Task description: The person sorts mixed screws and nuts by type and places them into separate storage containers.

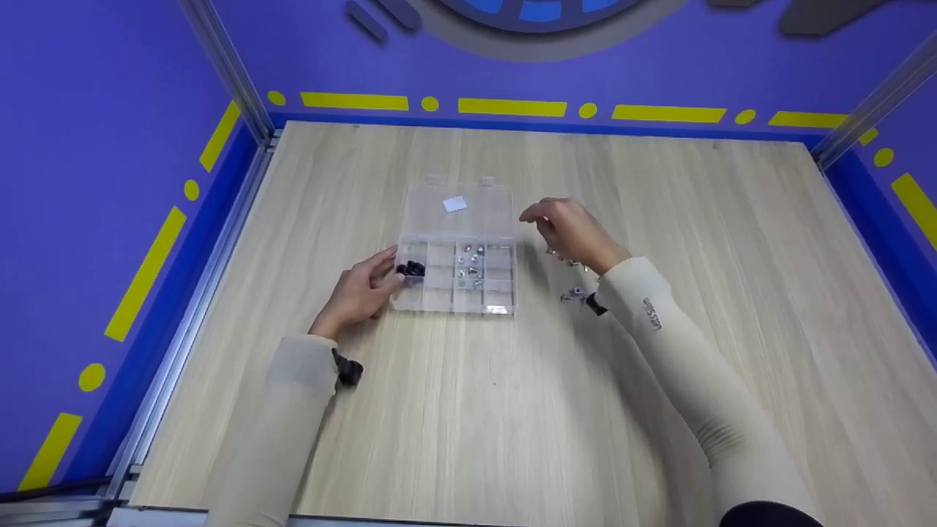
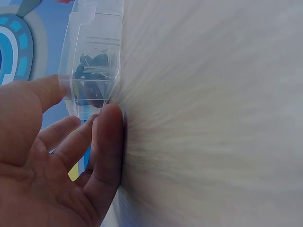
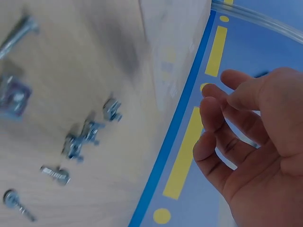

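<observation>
A clear plastic compartment box (image 1: 439, 298) lies on the table with its lid (image 1: 483, 212) folded back. My left hand (image 1: 359, 291) is at the box's left side, its thumb touching the rim and the other fingers loosely bent beside the wall. Black small parts (image 1: 411, 269) fill one left compartment, and small metal fasteners (image 1: 472, 269) lie in the third column. My right hand (image 1: 572, 228) hovers to the right of the lid, fingers loosely bent, nothing visible between them. Below it, loose screws (image 3: 56, 175) and small metal pieces (image 3: 73, 146) are scattered on the table.
The light wood table (image 1: 439, 417) has blue-purple panels (image 1: 351, 66) with yellow marks at its back and sides. Metal rails (image 1: 176, 337) run along the left edge. A small white label (image 1: 454, 203) lies on the box lid.
</observation>
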